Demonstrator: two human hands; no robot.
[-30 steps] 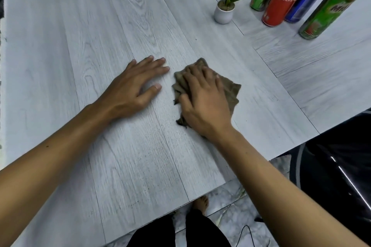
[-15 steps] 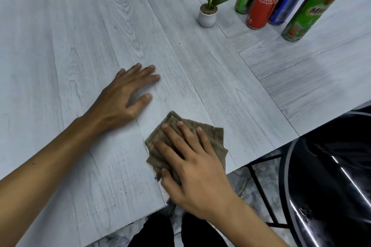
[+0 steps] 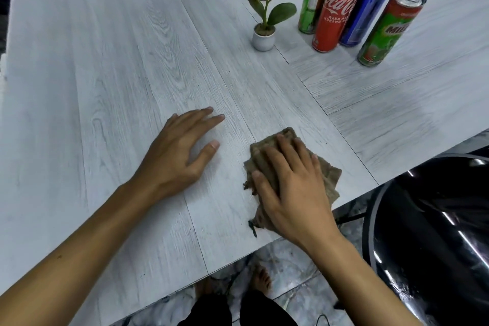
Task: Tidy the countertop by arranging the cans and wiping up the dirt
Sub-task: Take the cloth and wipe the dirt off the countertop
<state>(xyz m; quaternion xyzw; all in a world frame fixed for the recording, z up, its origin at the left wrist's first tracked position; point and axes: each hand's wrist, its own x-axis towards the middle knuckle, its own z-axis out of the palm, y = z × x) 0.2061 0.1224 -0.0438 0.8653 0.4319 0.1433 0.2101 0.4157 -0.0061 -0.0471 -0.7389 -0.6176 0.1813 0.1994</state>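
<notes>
Well short of the cans [image 3: 336,10], I am pressing the cloth [image 3: 329,177] under my spread right hand [image 3: 291,193] to scrub; my flat left hand [image 3: 176,156] is bracing.

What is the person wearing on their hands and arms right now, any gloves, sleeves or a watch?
Nothing that shows. The left hand and right hand are ungloved, with no rings and short fingernails. The left forearm and right forearm are bare up to the frame edge: no sleeves, watch, bracelet or bandage in view.
</notes>
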